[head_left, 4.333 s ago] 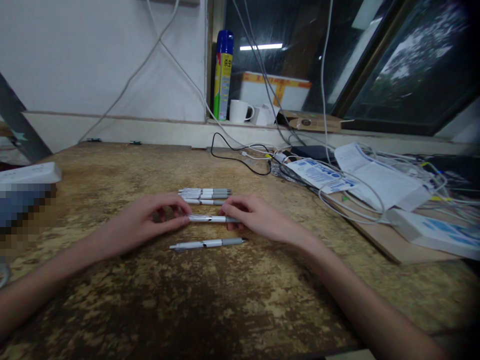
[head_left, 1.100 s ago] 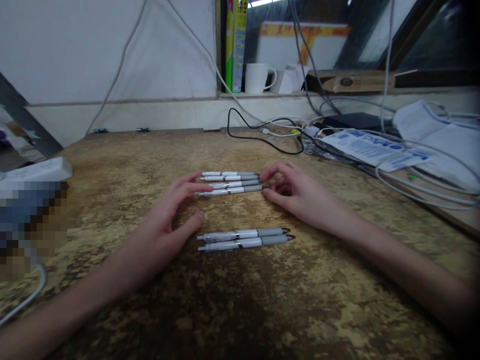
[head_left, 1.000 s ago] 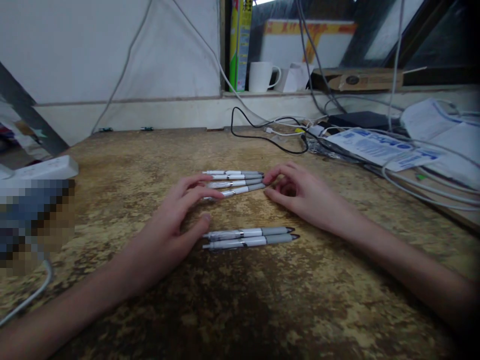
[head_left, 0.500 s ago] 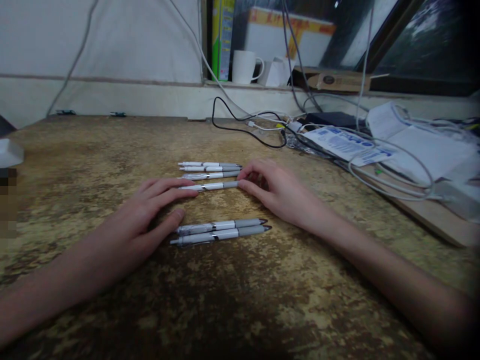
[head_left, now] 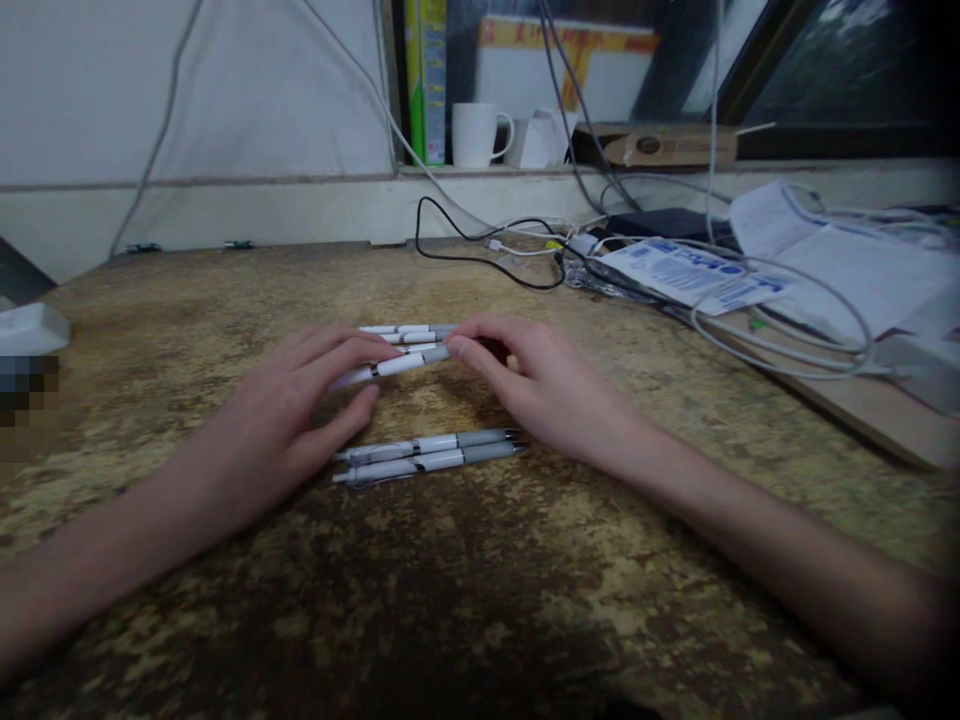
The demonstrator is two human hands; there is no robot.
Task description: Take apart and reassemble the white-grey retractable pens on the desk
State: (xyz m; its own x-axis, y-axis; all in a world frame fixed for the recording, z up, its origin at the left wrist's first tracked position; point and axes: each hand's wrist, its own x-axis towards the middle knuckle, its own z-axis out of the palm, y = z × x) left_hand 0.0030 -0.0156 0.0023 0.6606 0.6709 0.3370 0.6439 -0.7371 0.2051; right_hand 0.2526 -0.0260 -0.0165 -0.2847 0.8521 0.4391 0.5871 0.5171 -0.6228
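Observation:
A white-and-grey pen [head_left: 400, 364] lies slantwise between my hands. My right hand [head_left: 517, 365] pinches its grey tip end between thumb and fingers. My left hand [head_left: 300, 385] is around the pen's other end, fingers stretched over it and thumb apart below; whether it touches the pen I cannot tell. Just behind, several similar pens [head_left: 397, 330] lie side by side, partly hidden by both hands. Two more pens, an upper pen [head_left: 435, 445] and a lower pen [head_left: 439, 461], lie close together nearer to me, tips to the right.
The worn wooden table [head_left: 450, 600] carries tangled cables [head_left: 487, 262], a printed packet [head_left: 690, 272] and papers [head_left: 862, 260] at the right. A white mug [head_left: 474, 135] stands on the sill. At the left edge is a white object [head_left: 34, 330].
My right hand has moved left with the pen's grey end, and the pen now tilts, its right end higher. My left hand's fingers have shifted slightly up over it. The view has shifted a little.

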